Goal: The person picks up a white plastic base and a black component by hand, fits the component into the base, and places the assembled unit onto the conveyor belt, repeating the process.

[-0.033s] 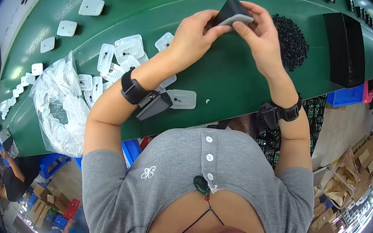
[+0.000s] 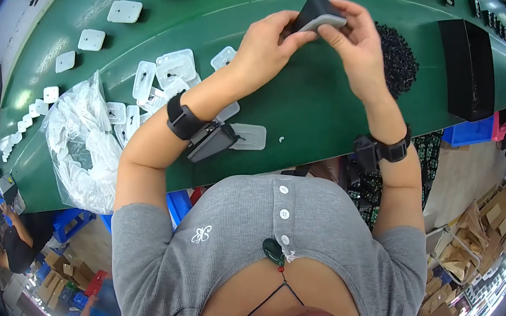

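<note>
Gripping a black case [image 2: 315,9], left hand [image 2: 264,43] faces right hand [image 2: 361,56]; both curled inward.

Here we are in a factory assembly workshop, folks! Just look at this long green surface [image 2: 321,125]: white plastic pieces [image 2: 125,11] spaced in a row down the left, loose small black parts [image 2: 400,65] heaped by the hundreds on the right. Over there, a blue bin [image 2: 466,133] by the right edge, cardboard boxes [image 2: 500,213] piled nearby, and at near left, another person [image 2: 21,246] in black!
</note>
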Tool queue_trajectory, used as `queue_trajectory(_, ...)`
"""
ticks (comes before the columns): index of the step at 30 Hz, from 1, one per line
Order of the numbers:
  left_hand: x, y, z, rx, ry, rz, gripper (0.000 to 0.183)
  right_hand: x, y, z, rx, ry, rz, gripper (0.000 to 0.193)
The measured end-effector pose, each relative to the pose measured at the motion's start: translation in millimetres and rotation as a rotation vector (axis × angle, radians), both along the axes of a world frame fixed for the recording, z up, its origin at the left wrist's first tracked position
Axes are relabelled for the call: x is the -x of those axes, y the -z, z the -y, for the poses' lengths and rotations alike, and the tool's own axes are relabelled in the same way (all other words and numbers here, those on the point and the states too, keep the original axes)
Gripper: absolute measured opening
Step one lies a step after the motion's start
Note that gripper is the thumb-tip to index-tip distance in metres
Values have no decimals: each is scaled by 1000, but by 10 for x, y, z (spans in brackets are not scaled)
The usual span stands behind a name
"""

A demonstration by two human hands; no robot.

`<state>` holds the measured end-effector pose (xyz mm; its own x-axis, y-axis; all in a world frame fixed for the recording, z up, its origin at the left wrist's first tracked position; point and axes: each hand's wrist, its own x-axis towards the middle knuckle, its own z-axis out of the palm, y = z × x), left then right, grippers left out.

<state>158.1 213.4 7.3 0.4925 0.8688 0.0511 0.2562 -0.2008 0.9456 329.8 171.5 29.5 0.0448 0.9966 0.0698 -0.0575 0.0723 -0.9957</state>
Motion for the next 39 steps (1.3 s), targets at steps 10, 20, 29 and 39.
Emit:
queue_trajectory(10,252,-73,-89,-90,-91,24,27,-1028,-181,-2090,-141,-113,524,38)
queue_trajectory(20,797,-157,194,-373,-107,-399,14,-1442,196,-3035,104,-783,631,46)
queue_trajectory(29,946,-89,258,-601,-183,-673,24,-967,-254,-2299,-60,301,1455,43)
queue_trajectory(39,472,-19,425,-764,-87,-979,56,-739,-61,-1421,101,158,1480,59)
